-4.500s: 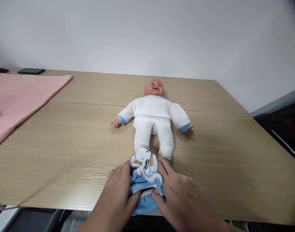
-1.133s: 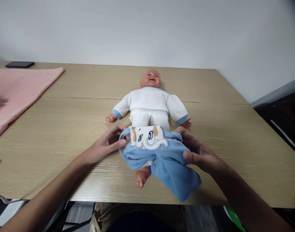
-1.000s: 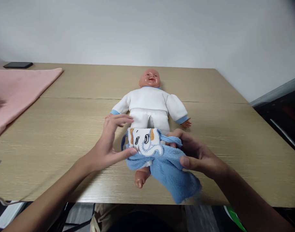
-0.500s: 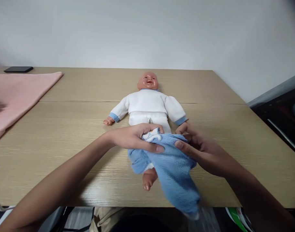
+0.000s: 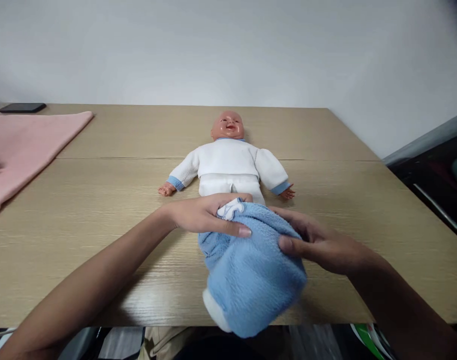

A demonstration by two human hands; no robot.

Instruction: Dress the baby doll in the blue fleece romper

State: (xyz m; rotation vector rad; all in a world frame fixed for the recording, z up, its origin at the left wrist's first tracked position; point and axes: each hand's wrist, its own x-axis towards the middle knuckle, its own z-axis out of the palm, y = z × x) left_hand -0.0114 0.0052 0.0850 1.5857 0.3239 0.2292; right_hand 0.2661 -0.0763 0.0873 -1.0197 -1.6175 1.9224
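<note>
A baby doll (image 5: 228, 157) in a white long-sleeved top with blue cuffs lies on its back on the table, head away from me. Over its lower legs I hold a soft blue baby garment (image 5: 251, 280), bunched up, with white trim at its top and a white end at the lower left. My left hand (image 5: 213, 214) pinches the upper left edge, thumb on top by the trim. On the right side, my right hand (image 5: 311, 237) grips the cloth between thumb and fingers. The doll's feet are hidden under the fabric.
A pink cloth (image 5: 33, 145) lies at the left of the wooden table (image 5: 363, 220), with a black phone-like slab (image 5: 22, 107) behind it. A wall stands at the back. Dark objects (image 5: 434, 180) are beyond the right edge.
The hanging part of the blue garment has swung left and spread out, now covering the doll's foot. My right hand has shifted its hold on the cloth; my left stays nearly still.
</note>
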